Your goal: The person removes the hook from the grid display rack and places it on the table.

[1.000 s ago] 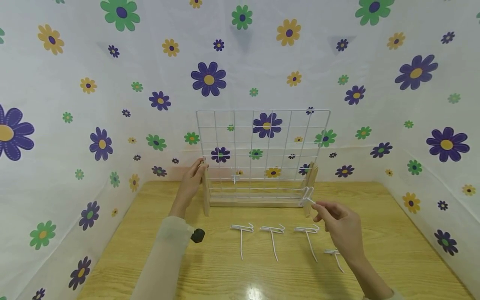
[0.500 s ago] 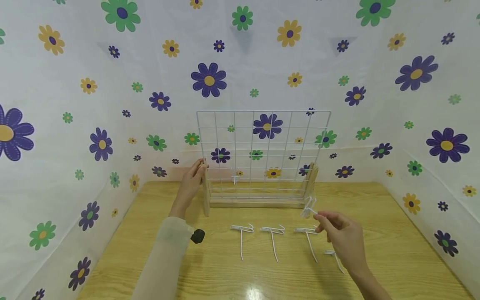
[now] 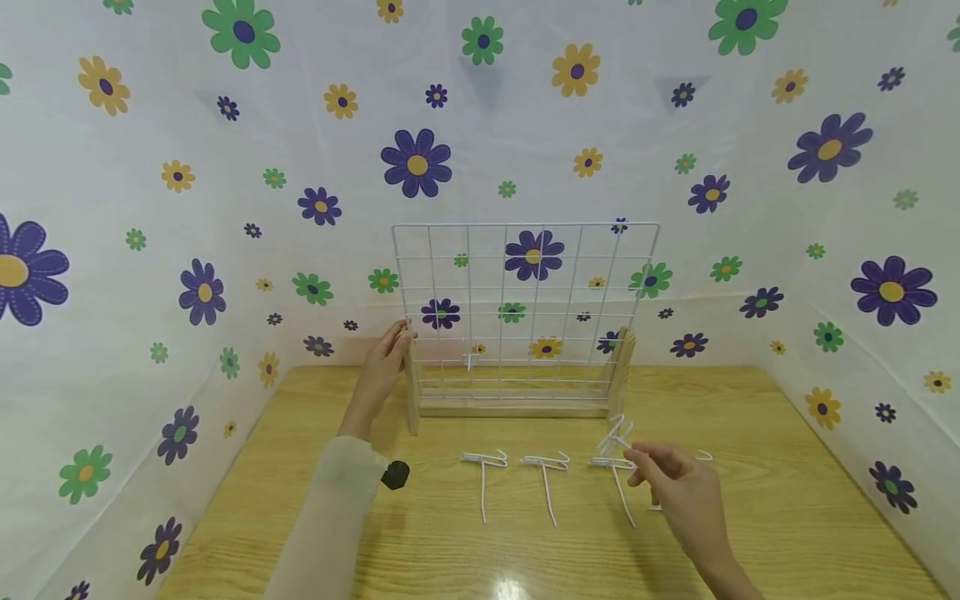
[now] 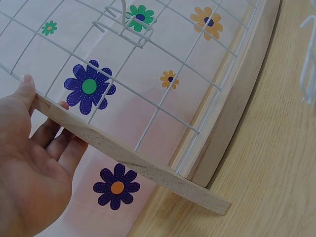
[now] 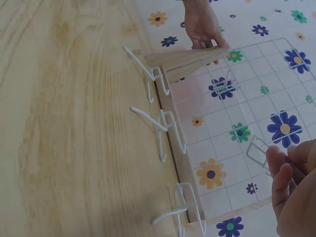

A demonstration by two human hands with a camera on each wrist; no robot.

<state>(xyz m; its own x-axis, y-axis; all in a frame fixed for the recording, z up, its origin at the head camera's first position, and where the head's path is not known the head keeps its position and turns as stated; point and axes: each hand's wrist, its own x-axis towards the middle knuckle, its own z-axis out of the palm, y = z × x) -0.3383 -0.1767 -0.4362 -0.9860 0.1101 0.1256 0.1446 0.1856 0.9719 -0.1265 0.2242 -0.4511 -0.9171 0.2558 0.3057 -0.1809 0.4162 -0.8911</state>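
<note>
My left hand point(image 3: 384, 362) grips the left wooden upright point(image 4: 126, 155) of a stand that holds a white wire grid panel point(image 3: 525, 287), its thumb on the near side and fingers behind. Between thumb and fingers my right hand point(image 3: 678, 492) pinches the stem of a white wire display hook point(image 3: 617, 433). This hook is in the air, in front of the stand's right foot and apart from the grid. Another white hook point(image 3: 470, 358) hangs on the lower left of the grid. In the right wrist view, the right fingers point(image 5: 281, 182) partly hide the held hook point(image 5: 257, 152).
Several white hooks lie in a row on the wooden table point(image 3: 420, 542), among them a left one point(image 3: 483, 487) and a middle one point(image 3: 545, 487). My right hand partly covers the rightmost. A black object point(image 3: 396, 474) shows by the left sleeve. Flower-printed cloth point(image 3: 300, 125) surrounds the table.
My right hand has lowered the hook from in front of the grid's bottom right corner, toward the table and nearer to me. The left hand keeps its place on the upright.
</note>
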